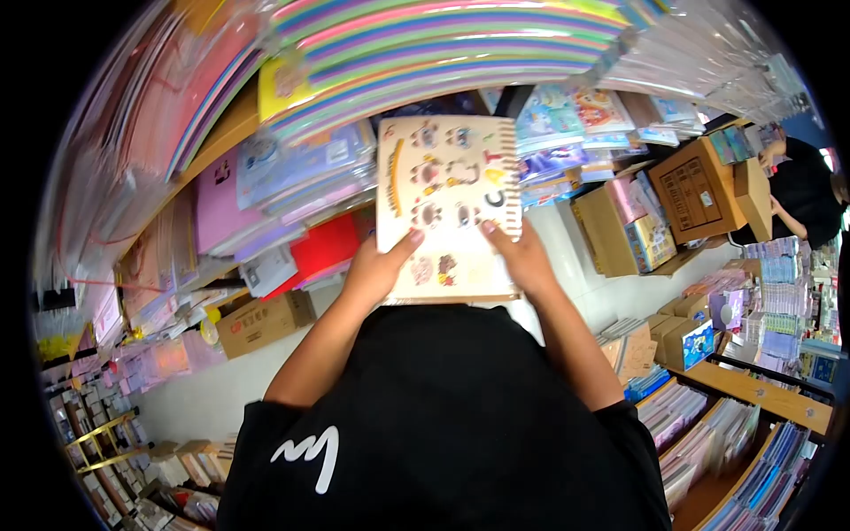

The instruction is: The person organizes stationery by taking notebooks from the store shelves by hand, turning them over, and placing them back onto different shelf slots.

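Observation:
A cream spiral-bound notebook (pixel 452 190) with cartoon cat drawings and the letters "CAT" is held in front of my chest. Its coil binding runs down the right side. My left hand (pixel 382 261) grips the lower left edge, thumb on the cover and fingers hidden beneath. On the lower right edge, my right hand (pixel 524 257) holds it the same way. Behind the notebook, plastic-wrapped stationery packs (pixel 305 173) are stacked on a shelf, with a red packet (pixel 328 248) at the near left.
Rainbow-edged stacks (pixel 443 44) fill the upper shelf. Open cardboard boxes (pixel 620 226) stand at the right, near a person in black (pixel 801 190). A closed carton (pixel 266 323) is on the floor at left. Book racks (pixel 708 434) stand at lower right.

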A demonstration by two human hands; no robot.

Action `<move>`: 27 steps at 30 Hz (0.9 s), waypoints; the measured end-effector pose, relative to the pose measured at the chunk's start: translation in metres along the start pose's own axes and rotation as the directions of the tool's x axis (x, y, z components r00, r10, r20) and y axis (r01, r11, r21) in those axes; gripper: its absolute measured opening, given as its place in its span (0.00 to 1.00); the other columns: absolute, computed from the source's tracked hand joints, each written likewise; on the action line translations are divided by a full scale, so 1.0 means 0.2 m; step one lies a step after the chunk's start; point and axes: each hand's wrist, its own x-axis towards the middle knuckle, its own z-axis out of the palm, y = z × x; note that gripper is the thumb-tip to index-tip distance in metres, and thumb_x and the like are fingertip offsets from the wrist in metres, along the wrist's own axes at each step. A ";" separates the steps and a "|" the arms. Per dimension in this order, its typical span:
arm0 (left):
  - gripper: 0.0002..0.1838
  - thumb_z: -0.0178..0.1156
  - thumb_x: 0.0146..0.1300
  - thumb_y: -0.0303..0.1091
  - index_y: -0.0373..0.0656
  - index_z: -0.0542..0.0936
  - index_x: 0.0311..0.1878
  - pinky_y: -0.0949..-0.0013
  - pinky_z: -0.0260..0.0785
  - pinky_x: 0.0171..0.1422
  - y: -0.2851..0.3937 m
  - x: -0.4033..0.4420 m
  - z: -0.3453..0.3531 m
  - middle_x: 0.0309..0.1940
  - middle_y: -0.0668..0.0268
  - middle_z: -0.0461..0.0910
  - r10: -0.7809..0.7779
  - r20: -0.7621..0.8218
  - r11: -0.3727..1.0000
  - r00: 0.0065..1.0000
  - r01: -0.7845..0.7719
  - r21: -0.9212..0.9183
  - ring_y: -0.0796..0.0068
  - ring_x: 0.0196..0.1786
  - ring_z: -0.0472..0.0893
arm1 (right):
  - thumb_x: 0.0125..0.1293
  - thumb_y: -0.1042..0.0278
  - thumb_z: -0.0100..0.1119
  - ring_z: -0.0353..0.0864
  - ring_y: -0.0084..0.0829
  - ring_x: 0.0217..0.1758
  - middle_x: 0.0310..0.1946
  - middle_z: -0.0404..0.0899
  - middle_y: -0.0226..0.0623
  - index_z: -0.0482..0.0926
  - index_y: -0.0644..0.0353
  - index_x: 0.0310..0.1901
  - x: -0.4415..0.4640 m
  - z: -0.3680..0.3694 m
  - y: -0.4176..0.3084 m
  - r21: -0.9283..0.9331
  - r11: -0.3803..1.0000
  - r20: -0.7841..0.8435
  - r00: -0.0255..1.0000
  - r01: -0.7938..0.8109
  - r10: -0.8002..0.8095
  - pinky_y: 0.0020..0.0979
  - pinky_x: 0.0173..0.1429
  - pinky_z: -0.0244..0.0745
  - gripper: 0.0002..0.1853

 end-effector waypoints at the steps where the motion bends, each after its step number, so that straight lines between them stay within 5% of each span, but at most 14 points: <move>1: 0.23 0.65 0.68 0.42 0.32 0.80 0.56 0.69 0.73 0.54 0.00 -0.02 0.01 0.46 0.59 0.84 0.007 -0.021 1.000 1.000 -0.007 -0.003 0.74 0.47 0.81 | 0.67 0.55 0.67 0.81 0.28 0.53 0.51 0.81 0.43 0.71 0.69 0.59 0.01 -0.01 0.00 -0.026 1.000 0.007 1.000 -0.011 0.011 0.31 0.58 0.75 0.29; 4: 0.22 0.64 0.69 0.40 0.31 0.79 0.57 0.70 0.73 0.54 -0.04 -0.06 0.03 0.48 0.60 0.83 -0.025 -0.112 0.998 0.993 0.018 -0.060 0.75 0.48 0.80 | 0.66 0.53 0.67 0.80 0.35 0.56 0.53 0.81 0.45 0.72 0.67 0.61 0.08 -0.06 0.12 -0.125 0.988 0.082 0.994 0.088 -0.078 0.35 0.61 0.74 0.30; 5: 0.23 0.64 0.68 0.40 0.31 0.78 0.57 0.70 0.73 0.55 -0.10 -0.04 0.01 0.48 0.61 0.83 -0.014 -0.122 0.999 0.992 0.008 -0.051 0.75 0.48 0.80 | 0.65 0.51 0.67 0.80 0.36 0.56 0.53 0.80 0.49 0.70 0.70 0.62 0.03 -0.03 0.01 0.002 0.986 0.093 0.982 0.168 -0.167 0.35 0.61 0.73 0.33; 8: 0.23 0.61 0.71 0.43 0.31 0.78 0.57 0.69 0.72 0.55 -0.08 -0.05 0.02 0.48 0.60 0.82 -0.100 -0.128 0.995 0.987 0.098 -0.021 0.74 0.48 0.80 | 0.64 0.50 0.68 0.82 0.39 0.54 0.52 0.81 0.51 0.68 0.72 0.62 0.04 -0.07 0.06 -0.087 0.992 0.065 0.994 0.096 -0.091 0.35 0.60 0.74 0.37; 11: 0.25 0.61 0.71 0.43 0.30 0.76 0.59 0.70 0.72 0.57 -0.08 -0.07 0.07 0.51 0.60 0.81 0.004 -0.164 0.998 0.986 -0.015 -0.067 0.74 0.50 0.80 | 0.62 0.45 0.68 0.83 0.43 0.53 0.50 0.81 0.55 0.68 0.77 0.60 0.09 -0.08 0.14 -0.106 0.989 0.083 0.992 0.101 -0.092 0.36 0.58 0.75 0.40; 14: 0.26 0.61 0.71 0.44 0.30 0.76 0.60 0.69 0.72 0.57 -0.06 -0.10 0.10 0.52 0.59 0.81 -0.039 -0.202 0.998 0.979 0.029 -0.051 0.74 0.51 0.80 | 0.60 0.40 0.67 0.83 0.49 0.54 0.49 0.80 0.61 0.68 0.78 0.59 0.10 -0.10 0.09 -0.334 0.939 0.076 0.996 0.078 -0.055 0.38 0.59 0.75 0.44; 20: 0.28 0.64 0.68 0.49 0.32 0.79 0.58 0.69 0.72 0.57 -0.09 0.02 0.14 0.50 0.59 0.83 -0.122 -0.206 0.990 0.971 0.105 -0.091 0.73 0.51 0.80 | 0.66 0.54 0.66 0.84 0.30 0.48 0.46 0.86 0.44 0.81 0.65 0.54 0.27 -0.14 -0.01 -0.086 0.991 0.215 0.973 0.102 -0.082 0.33 0.55 0.77 0.23; 22: 0.28 0.64 0.68 0.49 0.32 0.78 0.59 0.69 0.74 0.55 -0.05 0.09 0.14 0.51 0.56 0.83 -0.223 -0.208 0.975 0.952 0.214 -0.065 0.72 0.53 0.81 | 0.66 0.55 0.66 0.84 0.29 0.49 0.47 0.85 0.42 0.80 0.68 0.55 0.32 -0.14 -0.02 -0.100 0.995 0.182 0.983 -0.015 0.033 0.31 0.55 0.77 0.25; 27: 0.31 0.63 0.68 0.50 0.34 0.75 0.63 0.67 0.72 0.60 -0.09 0.21 0.16 0.57 0.56 0.80 -0.050 -0.171 0.997 0.984 0.040 -0.061 0.69 0.57 0.80 | 0.65 0.51 0.67 0.83 0.30 0.51 0.51 0.83 0.45 0.74 0.71 0.60 0.43 -0.14 0.00 -0.131 0.989 0.184 0.978 -0.070 0.094 0.30 0.57 0.76 0.32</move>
